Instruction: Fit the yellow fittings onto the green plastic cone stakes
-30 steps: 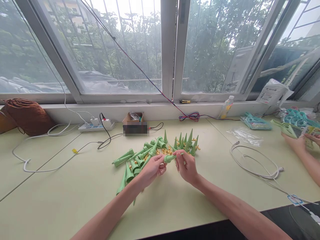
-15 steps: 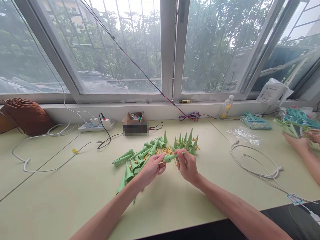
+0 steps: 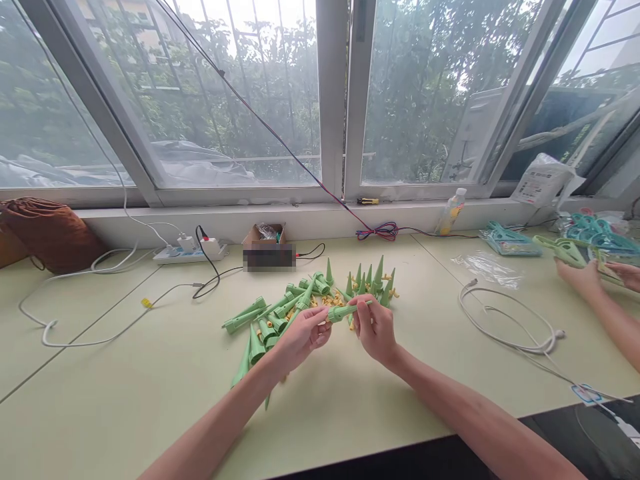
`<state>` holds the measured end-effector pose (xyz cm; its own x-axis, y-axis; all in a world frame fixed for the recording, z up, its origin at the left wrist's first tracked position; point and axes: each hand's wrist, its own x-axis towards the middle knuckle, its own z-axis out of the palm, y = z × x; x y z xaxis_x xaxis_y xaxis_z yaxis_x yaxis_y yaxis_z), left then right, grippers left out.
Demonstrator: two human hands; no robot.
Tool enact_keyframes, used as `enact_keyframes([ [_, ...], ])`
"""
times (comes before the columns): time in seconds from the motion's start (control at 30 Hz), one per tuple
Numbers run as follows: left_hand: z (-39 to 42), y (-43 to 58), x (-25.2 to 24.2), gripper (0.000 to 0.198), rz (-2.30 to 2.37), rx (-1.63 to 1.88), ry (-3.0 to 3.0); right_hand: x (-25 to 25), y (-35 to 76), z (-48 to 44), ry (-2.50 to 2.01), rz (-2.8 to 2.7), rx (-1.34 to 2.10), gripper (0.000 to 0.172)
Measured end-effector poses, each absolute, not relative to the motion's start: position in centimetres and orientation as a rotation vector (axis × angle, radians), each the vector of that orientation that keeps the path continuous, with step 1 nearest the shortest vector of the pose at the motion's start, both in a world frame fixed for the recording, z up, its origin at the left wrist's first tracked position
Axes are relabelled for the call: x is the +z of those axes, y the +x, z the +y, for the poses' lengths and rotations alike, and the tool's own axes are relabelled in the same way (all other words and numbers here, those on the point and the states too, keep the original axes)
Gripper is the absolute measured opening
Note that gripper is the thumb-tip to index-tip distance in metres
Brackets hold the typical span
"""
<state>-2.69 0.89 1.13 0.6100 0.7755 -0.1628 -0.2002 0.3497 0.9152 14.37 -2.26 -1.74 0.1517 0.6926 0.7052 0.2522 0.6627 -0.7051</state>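
Note:
Between my two hands lies a green plastic plant watering spike [image 3: 342, 313], held almost level above the table. My left hand [image 3: 306, 331] pinches its wide collar end, and my right hand [image 3: 375, 329] grips the pointed end. Left of and behind my hands is a heap of loose green spikes [image 3: 270, 327], some partly hidden by my left forearm. Small yellow valve pieces [image 3: 333, 301] lie scattered just beyond my fingers. Several spikes fitted with yellow valves stand point up in a group [image 3: 379, 277] behind my right hand.
A co-worker's hands [image 3: 583, 277] hold a light green item at the far right. A coiled white cable [image 3: 505, 343] and clear plastic bags [image 3: 487, 270] lie right of me. A power strip [image 3: 193, 251], small box [image 3: 265, 235] and bottle [image 3: 451, 212] line the sill side.
Both my hands keep the same hold on the watering spike, with barely any movement. The view has shifted slightly. At far right the co-worker's light green item has moved a little left.

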Motion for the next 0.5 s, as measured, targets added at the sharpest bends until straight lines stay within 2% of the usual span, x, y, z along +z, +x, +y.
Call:
enact_keyframes([
  [0.17,0.77,-2.78,1.46,0.030,0.642,0.691,1.021,-1.61,14.54,-2.13,-0.868,-1.406,0.322,0.032],
  [0.5,1.08,-2.68,1.05,0.033,0.745,0.742,1.088,-1.71,14.40,-2.11,-0.896,-1.404,0.291,0.033],
])
